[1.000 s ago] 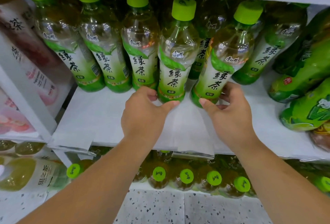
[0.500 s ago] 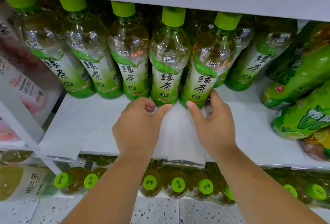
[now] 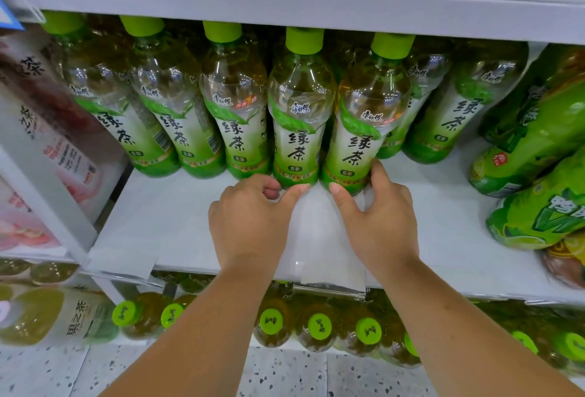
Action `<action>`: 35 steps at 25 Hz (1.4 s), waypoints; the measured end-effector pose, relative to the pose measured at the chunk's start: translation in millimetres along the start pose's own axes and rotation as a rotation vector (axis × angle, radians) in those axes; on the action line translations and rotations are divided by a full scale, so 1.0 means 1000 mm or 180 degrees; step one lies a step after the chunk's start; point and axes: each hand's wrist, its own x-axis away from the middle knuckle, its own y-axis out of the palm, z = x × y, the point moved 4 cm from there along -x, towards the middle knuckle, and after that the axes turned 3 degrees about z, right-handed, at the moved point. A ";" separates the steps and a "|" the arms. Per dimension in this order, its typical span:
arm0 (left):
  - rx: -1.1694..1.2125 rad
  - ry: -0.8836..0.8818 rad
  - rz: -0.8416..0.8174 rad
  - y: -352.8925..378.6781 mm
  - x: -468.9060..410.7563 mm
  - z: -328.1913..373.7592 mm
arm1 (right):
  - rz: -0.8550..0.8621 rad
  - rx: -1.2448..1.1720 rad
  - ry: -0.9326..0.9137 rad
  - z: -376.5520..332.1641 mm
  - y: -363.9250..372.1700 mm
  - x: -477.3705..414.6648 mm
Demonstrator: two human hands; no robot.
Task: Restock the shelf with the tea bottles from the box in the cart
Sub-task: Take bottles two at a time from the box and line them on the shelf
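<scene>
2 hands (image 3: 311,222) at bottle bases | L curled, thumb touching | R gripping tea bottle (image 3: 361,130)

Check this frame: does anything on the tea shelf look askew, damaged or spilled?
No spill or damage shows. The front row of tea bottles stands upright. The oddities: the white shelf liner is rumpled and overhangs the shelf edge between the hands, and the green bottles at right lean sideways.

Both bare forearms reach up from the lower frame to centre, the left hand (image 3: 250,222) loosely curled with thumb extended rightward, the right hand (image 3: 378,222) spread, thumb pointing left, fingers (image 3: 378,172) raised.
</scene>
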 end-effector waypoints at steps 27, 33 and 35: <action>0.0709 0.0250 -0.1107 -0.011 0.002 -0.009 | -0.0258 -0.1216 0.1339 -0.022 -0.020 0.016; 0.1037 -0.0395 -0.2206 -0.057 0.013 -0.007 | -0.0352 -0.1277 0.1773 -0.048 -0.045 0.075; 0.0915 -0.0512 -0.2473 -0.076 0.022 -0.006 | -0.0538 -0.1135 0.1881 -0.061 -0.052 0.099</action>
